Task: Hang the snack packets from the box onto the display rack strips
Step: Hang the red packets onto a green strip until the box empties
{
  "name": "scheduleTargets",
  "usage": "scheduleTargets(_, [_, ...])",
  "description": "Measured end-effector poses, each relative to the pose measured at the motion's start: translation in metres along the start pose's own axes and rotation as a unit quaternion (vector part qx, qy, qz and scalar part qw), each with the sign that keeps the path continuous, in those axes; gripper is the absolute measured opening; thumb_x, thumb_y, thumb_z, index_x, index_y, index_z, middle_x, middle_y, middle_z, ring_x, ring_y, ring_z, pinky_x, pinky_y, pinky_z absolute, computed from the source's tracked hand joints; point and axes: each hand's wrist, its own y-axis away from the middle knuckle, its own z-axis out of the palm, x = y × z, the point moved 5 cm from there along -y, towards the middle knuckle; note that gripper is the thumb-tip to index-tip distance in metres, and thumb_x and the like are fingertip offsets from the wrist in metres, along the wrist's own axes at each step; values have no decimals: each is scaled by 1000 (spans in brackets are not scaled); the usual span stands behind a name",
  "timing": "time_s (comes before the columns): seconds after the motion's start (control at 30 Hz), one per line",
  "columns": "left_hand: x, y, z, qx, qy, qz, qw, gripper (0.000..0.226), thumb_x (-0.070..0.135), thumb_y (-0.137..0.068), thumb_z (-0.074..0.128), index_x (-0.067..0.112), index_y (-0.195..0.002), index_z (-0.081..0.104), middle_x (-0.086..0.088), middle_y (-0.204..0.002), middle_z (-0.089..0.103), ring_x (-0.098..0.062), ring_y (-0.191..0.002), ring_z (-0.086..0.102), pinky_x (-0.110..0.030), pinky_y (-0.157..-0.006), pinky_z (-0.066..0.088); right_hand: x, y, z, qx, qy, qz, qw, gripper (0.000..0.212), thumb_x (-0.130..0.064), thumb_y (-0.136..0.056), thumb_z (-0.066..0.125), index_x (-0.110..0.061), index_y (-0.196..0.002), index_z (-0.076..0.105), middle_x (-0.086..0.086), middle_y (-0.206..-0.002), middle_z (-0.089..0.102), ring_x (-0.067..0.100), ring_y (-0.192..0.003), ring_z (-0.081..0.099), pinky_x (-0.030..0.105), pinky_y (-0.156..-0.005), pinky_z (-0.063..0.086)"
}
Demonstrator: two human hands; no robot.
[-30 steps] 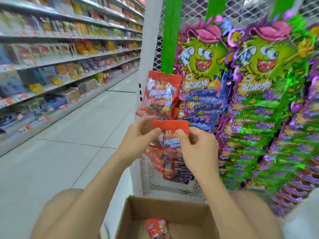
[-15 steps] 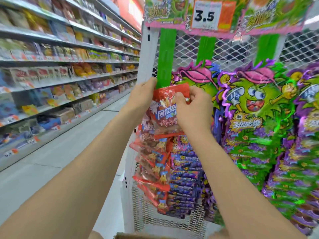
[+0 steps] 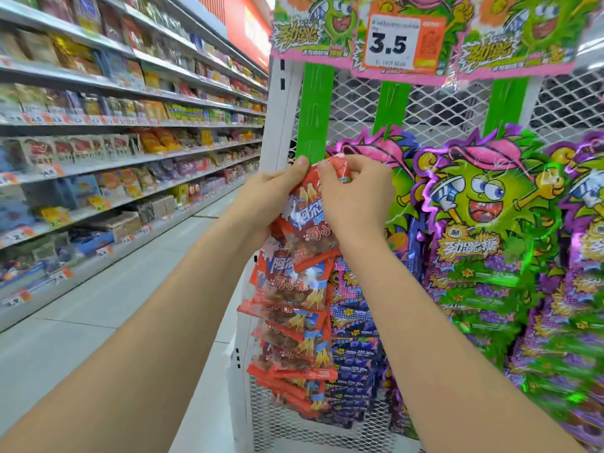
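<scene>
A red snack packet (image 3: pixel 310 220) is held up against the bottom of the bare part of the leftmost green display strip (image 3: pixel 315 116). My left hand (image 3: pixel 268 197) pinches its top left corner. My right hand (image 3: pixel 356 194) grips its top right corner, which is curled over. Below it several matching red packets (image 3: pixel 294 325) hang in a column on the same strip. The box is out of view.
The white mesh rack (image 3: pixel 434 106) carries two more green strips (image 3: pixel 390 106) loaded with green and purple candy bags (image 3: pixel 477 243). A 3.5 price sign (image 3: pixel 389 44) tops it. Stocked shelves (image 3: pixel 98 152) line the aisle on the left, with pale floor tiles (image 3: pixel 98 315) between.
Both hands lifted the red packet from waist height up to the green strip above the hanging column. The view tilted up, so the box dropped out of sight.
</scene>
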Motion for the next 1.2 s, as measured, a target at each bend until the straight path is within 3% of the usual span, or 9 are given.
scheduleTargets(0.27, [-6,13,1,-7,-33,48,998,40,49,-97,72,12,-112,79,-8,-106,82,-23,-103,78,-42,-97,61,11,22,-11,-27,37,-3,999,17,-34,-95,72,-22,-84,72,-14,-71,64,15,-71,57,31,-70,36])
scheduleTargets(0.43, [-11,22,-4,27,-124,122,984,6,30,-98,76,26,-93,76,13,-78,78,3,-72,72,-16,-68,56,20,24,-12,-55,49,1,997,17,-36,-92,73,-23,-80,75,-13,-71,69,8,-71,62,31,-72,45])
scheduleTargets(0.57, [-15,23,-15,115,-204,180,955,11,30,-93,80,31,-99,71,10,-89,77,-1,-76,70,-21,-76,59,26,30,-13,-89,97,-13,991,30,-36,-90,77,-23,-64,68,-10,-55,63,10,-55,58,29,-61,48])
scheduleTargets(0.67, [-20,29,-18,158,-288,239,914,38,35,-90,82,30,-122,61,19,-103,68,9,-90,62,-9,-79,46,32,38,-16,-91,149,-31,984,26,-41,-90,76,-23,-74,67,-8,-66,65,24,-73,62,33,-74,47])
scheduleTargets(0.8, [-53,56,-21,192,-321,276,885,68,34,-91,80,20,-147,43,3,-134,54,-15,-120,55,-33,-103,48,46,76,-37,-58,132,-35,989,25,-29,-91,74,-21,-115,68,-8,-93,71,15,-82,65,22,-79,34])
scheduleTargets(0.93, [-123,118,-21,270,-343,301,848,40,23,-94,74,13,-128,54,-2,-122,53,-26,-111,52,-41,-99,46,94,156,-50,-150,92,15,984,5,-20,-90,70,-25,-92,70,-13,-67,64,7,-62,61,23,-67,50])
scheduleTargets(1.0, [-179,141,-18,235,-364,257,864,17,18,-92,72,17,-103,59,4,-98,59,-22,-92,55,-43,-83,49,145,206,-43,-290,149,103,940,6,-23,-87,69,-25,-82,71,-11,-61,64,4,-59,61,25,-69,50])
scheduleTargets(1.1, [-286,161,-14,86,-420,40,902,9,28,-90,67,27,-88,58,11,-74,62,-19,-75,63,-34,-64,44,223,292,-42,-498,255,213,801,20,-24,-90,63,-13,-80,76,6,-78,74,27,-83,72,32,-73,53])
scheduleTargets(1.2, [-386,185,-15,-64,-485,-149,859,5,28,-92,63,24,-88,63,-1,-90,73,-32,-95,70,-37,-73,54,288,375,-65,-599,288,296,686,29,-18,-91,58,-13,-62,60,9,-72,65,34,-85,69,29,-65,43])
